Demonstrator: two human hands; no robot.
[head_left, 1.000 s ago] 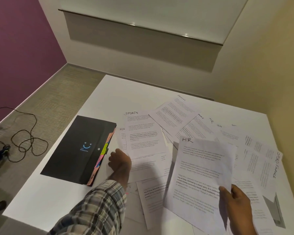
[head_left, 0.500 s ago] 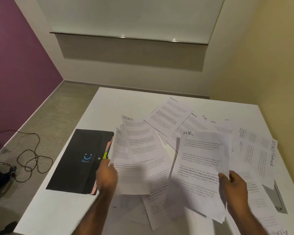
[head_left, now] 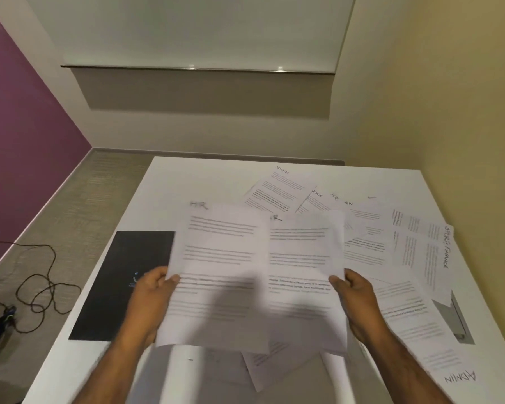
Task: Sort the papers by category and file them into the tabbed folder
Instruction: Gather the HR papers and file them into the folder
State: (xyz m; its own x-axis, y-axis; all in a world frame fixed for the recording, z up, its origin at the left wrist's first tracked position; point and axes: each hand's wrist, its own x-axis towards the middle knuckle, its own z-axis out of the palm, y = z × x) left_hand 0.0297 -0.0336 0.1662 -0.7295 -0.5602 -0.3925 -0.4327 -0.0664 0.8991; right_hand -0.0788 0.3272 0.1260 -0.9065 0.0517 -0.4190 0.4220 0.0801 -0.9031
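Observation:
Two printed sheets headed HR are held up above the white table (head_left: 169, 182). My left hand (head_left: 152, 290) pinches the left HR sheet (head_left: 216, 258) at its left edge. My right hand (head_left: 353, 293) pinches the right HR sheet (head_left: 303, 258) at its right edge; the two sheets overlap in the middle. The black tabbed folder (head_left: 123, 287) lies shut on the table's left side, partly hidden by the left sheet and hand. More sheets marked ADMIN (head_left: 277, 188), FINANCE (head_left: 432, 258) and others lie scattered over the table's right and far side.
The table stands in a corner: a yellow wall (head_left: 464, 112) runs along its right edge and a white wall behind. A black cable (head_left: 38, 290) coils on the floor to the left. A grey object (head_left: 452, 319) lies partly under papers near the right edge.
My left hand has picked a second HR sheet off the pile and raised it beside the one in my right hand. The view has tilted up and shifted.

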